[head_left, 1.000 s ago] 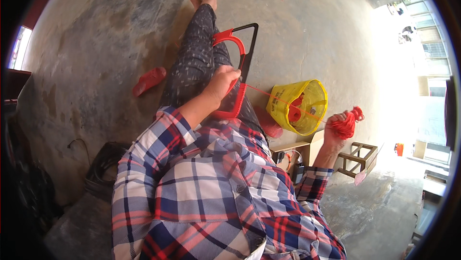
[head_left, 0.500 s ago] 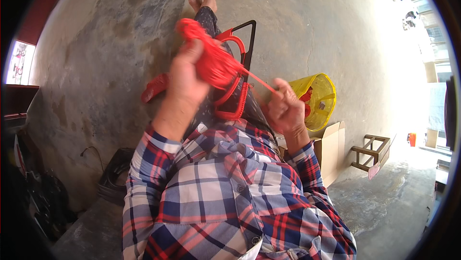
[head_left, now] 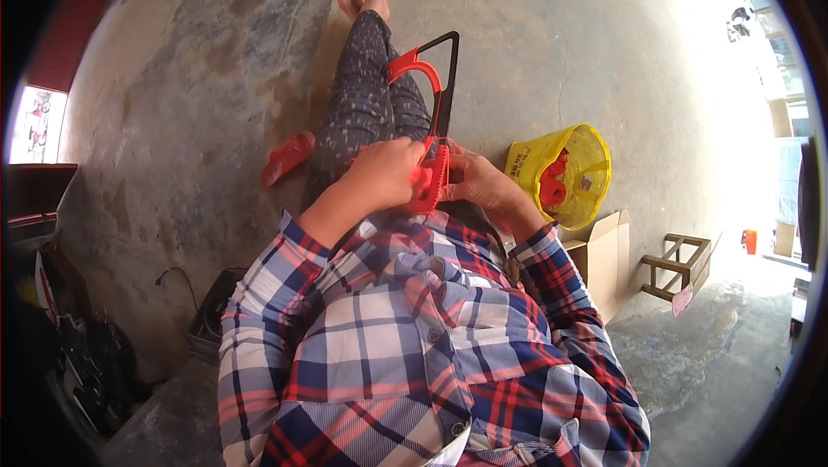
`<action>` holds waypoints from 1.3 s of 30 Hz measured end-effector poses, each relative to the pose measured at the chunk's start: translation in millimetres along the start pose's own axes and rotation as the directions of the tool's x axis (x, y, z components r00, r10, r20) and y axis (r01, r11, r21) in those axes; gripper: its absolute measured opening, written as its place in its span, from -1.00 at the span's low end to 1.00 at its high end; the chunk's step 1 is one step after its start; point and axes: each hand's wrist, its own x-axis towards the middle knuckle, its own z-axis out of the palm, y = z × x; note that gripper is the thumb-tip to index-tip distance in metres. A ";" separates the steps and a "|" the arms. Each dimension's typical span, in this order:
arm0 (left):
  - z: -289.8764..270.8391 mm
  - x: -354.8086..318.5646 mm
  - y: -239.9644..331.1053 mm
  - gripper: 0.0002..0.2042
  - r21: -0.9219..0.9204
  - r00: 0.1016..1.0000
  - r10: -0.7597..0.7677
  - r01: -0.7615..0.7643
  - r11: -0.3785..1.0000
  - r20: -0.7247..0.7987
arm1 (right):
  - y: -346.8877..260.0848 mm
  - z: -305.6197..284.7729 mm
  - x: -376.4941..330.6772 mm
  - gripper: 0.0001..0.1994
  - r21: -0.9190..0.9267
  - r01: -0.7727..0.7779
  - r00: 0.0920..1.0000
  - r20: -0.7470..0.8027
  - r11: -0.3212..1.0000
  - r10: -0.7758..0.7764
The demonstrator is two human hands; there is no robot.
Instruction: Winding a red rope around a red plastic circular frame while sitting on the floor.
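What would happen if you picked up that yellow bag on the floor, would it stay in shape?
Probably not. The yellow bag looks like thin, crinkly plastic with a sagging open mouth, so it would likely flop and fold when lifted. It seems light, holding only some red things. Pushed, it would probably slide or crumple on the concrete floor rather than roll.

Open concrete floor (head_left: 561,62) ahead & to the right of legs (head_left: 366,96). Right side crowded: yellow bag (head_left: 569,169), cardboard box (head_left: 604,251), wooden stool (head_left: 681,264). Left: red sandal (head_left: 287,156) just beside legs, dark crate (head_left: 207,325) nr hip.
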 end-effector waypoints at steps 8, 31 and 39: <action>20.4 16.6 -7.3 -0.73 -0.412 0.950 -0.044 -0.092 0.906 -0.309 | 5.2 -28.3 -28.4 -0.52 -0.396 0.044 0.906 -0.371 0.917 -0.204; 66.2 46.6 0.1 -0.77 -0.981 0.933 -0.320 0.190 0.040 0.167 | -18.4 -13.0 -74.1 -0.49 0.814 0.415 0.870 -0.486 0.407 0.084; 73.6 42.0 -1.9 -0.76 -0.964 0.917 -0.333 0.255 0.073 0.218 | -68.3 31.5 -56.3 -0.60 0.588 0.209 0.840 -0.518 0.781 0.165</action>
